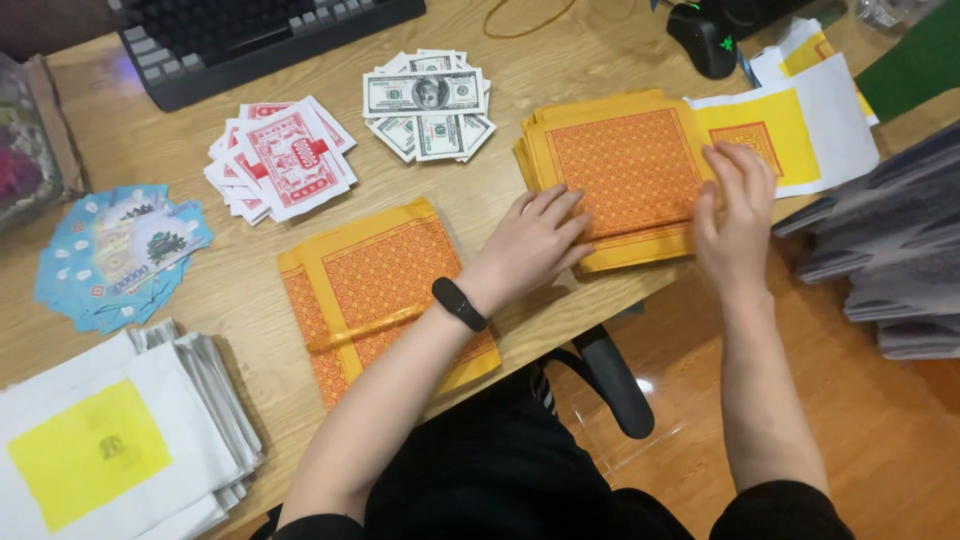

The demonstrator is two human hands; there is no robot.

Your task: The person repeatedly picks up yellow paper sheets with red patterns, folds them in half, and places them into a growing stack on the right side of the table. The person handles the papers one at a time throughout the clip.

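Both hands palm-down on the orange-patterned yellow paper stack (625, 170) at the wooden desk's (200, 300) near edge: left hand (535, 245), black band (459, 304) at the wrist, lies flat with fingers spread on the stack's lower left corner; right hand (737, 215) presses its right edge, fingers extended, gripping nothing visible. Just left, a second orange stack (385, 295); beyond, dollar-style notes (428, 105), red notes (285, 155), blue notes (115, 250), keyboard (250, 40).

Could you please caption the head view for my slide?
Both hands, left hand and right hand, rest on a stack of orange patterned sheets on a wooden desk.
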